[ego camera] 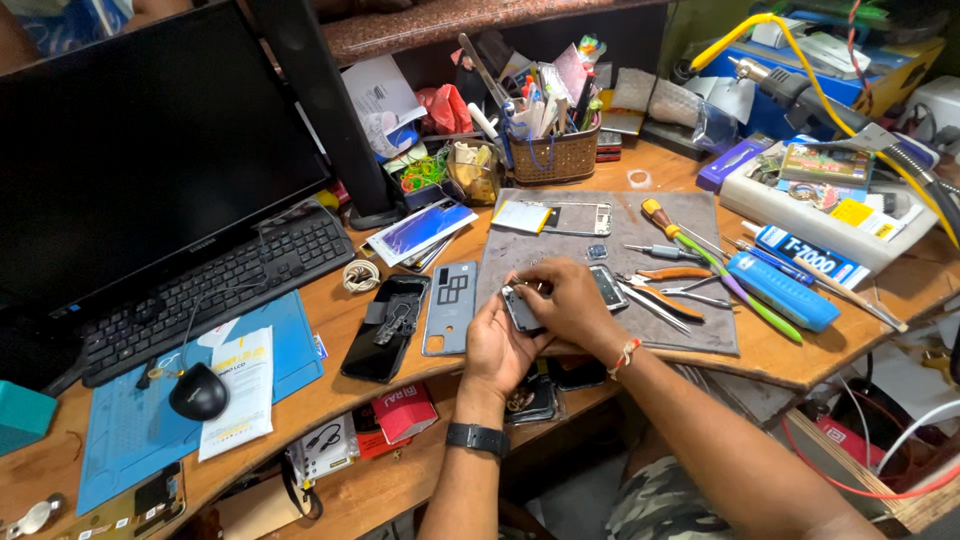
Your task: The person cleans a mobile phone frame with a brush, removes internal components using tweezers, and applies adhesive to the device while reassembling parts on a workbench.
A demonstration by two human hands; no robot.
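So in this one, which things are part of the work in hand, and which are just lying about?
In hand:
left hand cradling a small phone part
right hand working on it
grey mat
tweezers
screwdriver

Lying about:
monitor
keyboard
mouse
pen basket
black phone
back cover

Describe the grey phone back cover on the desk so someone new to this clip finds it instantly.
Start at the grey work mat in the desk's middle. Just off its left edge lies the grey back cover, beside the left hand. Unlike the glossy black phone on its left, it is matt with a square camera cut-out.
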